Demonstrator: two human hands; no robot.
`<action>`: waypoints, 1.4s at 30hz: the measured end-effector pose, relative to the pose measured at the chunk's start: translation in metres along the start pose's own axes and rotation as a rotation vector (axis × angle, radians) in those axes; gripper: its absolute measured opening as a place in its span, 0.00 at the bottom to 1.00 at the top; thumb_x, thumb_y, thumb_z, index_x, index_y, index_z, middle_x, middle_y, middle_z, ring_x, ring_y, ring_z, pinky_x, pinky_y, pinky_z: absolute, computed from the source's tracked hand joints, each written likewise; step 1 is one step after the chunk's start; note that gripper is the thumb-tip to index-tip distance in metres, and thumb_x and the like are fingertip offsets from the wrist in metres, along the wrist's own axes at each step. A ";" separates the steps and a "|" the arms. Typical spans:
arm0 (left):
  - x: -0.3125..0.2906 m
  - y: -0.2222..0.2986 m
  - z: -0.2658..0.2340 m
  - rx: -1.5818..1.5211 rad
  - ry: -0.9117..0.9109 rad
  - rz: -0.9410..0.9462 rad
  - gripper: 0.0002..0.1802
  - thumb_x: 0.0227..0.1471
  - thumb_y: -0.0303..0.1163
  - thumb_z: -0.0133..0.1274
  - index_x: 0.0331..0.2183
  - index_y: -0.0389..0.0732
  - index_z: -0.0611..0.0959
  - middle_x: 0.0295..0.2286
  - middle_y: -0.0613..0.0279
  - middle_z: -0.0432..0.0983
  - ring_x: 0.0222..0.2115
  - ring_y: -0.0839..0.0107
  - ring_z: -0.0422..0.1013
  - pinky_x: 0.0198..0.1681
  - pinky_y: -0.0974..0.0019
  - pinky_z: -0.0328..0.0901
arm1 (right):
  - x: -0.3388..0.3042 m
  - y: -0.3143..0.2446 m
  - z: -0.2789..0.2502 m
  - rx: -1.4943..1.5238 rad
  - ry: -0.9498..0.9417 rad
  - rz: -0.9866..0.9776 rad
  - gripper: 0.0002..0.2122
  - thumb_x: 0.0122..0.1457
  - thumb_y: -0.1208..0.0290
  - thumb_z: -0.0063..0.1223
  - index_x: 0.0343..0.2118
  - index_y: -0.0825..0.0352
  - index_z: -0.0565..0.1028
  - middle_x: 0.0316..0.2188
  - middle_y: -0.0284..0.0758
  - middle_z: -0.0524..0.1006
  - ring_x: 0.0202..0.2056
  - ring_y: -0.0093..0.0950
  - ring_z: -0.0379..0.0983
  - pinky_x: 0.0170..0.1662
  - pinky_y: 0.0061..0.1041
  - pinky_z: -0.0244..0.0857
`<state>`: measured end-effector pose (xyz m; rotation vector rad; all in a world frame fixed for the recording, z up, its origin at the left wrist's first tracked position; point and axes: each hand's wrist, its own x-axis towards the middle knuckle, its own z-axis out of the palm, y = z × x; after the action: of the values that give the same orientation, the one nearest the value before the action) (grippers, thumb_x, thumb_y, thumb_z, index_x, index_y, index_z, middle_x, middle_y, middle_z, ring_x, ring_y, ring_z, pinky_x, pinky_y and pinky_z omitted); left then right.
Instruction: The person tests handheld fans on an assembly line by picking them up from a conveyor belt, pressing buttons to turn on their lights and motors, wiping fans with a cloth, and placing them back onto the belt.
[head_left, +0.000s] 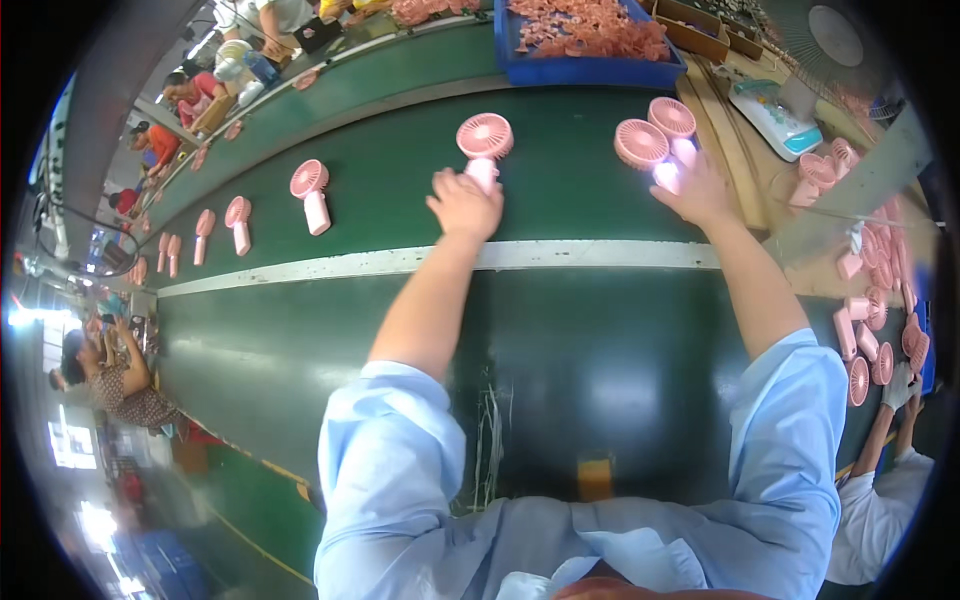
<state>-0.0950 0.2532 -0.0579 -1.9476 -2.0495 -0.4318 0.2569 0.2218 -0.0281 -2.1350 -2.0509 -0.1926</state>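
Note:
Two pink handheld fans [641,144] lie side by side at the right of the green belt, their round heads pointing away from me. My right hand [698,192] is closed around their handles, and a bright white glow shows beside its fingers. Further left, my left hand [467,206] grips the lower handle of another pink handheld fan [485,135], partly covering it. Both forearms reach forward in rolled light-blue sleeves. To the left, several more pink fans [309,178] are spaced along the belt [400,180].
A blue tray [590,70] of small pink parts stands beyond the belt. To the right are a scale [776,118], a desk fan [832,40] and a pile of pink fans [868,335] beside a co-worker's gloved hand [897,388]. A pale rail [350,264] runs along the belt's near side.

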 end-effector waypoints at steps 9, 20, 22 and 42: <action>0.063 -0.180 -0.009 0.183 -0.186 -0.409 0.38 0.37 0.64 0.49 0.45 0.48 0.74 0.52 0.46 0.53 0.56 0.49 0.47 0.50 0.40 0.51 | 0.015 -0.040 -0.021 0.127 -0.234 -0.032 0.33 0.37 0.48 0.57 0.45 0.65 0.70 0.49 0.50 0.62 0.50 0.45 0.59 0.53 0.36 0.53; -0.066 -0.209 -0.076 -0.247 -0.091 0.212 0.36 0.35 0.47 0.58 0.48 0.43 0.69 0.39 0.37 0.64 0.38 0.44 0.64 0.41 0.51 0.61 | -0.146 -0.032 -0.098 0.608 -0.225 -0.283 0.27 0.34 0.57 0.63 0.38 0.67 0.73 0.45 0.50 0.63 0.47 0.44 0.62 0.50 0.34 0.57; -0.121 -0.181 -0.121 -0.306 -0.096 0.284 0.37 0.33 0.43 0.60 0.48 0.43 0.68 0.42 0.39 0.61 0.41 0.45 0.61 0.44 0.50 0.59 | -0.184 -0.031 -0.108 0.624 -0.208 -0.276 0.26 0.32 0.60 0.64 0.37 0.67 0.73 0.46 0.50 0.62 0.48 0.45 0.59 0.51 0.37 0.55; -0.251 -0.147 -0.175 -0.309 -0.192 -0.068 0.31 0.40 0.38 0.58 0.44 0.31 0.69 0.35 0.48 0.69 0.38 0.52 0.65 0.40 0.57 0.63 | -0.295 -0.037 -0.121 0.251 0.029 -0.275 0.28 0.41 0.67 0.61 0.47 0.69 0.65 0.53 0.46 0.57 0.55 0.46 0.51 0.55 0.40 0.51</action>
<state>-0.2294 -0.0533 -0.0014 -2.1723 -2.2883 -0.6322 0.2103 -0.0909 0.0289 -1.6944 -2.2132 -0.0002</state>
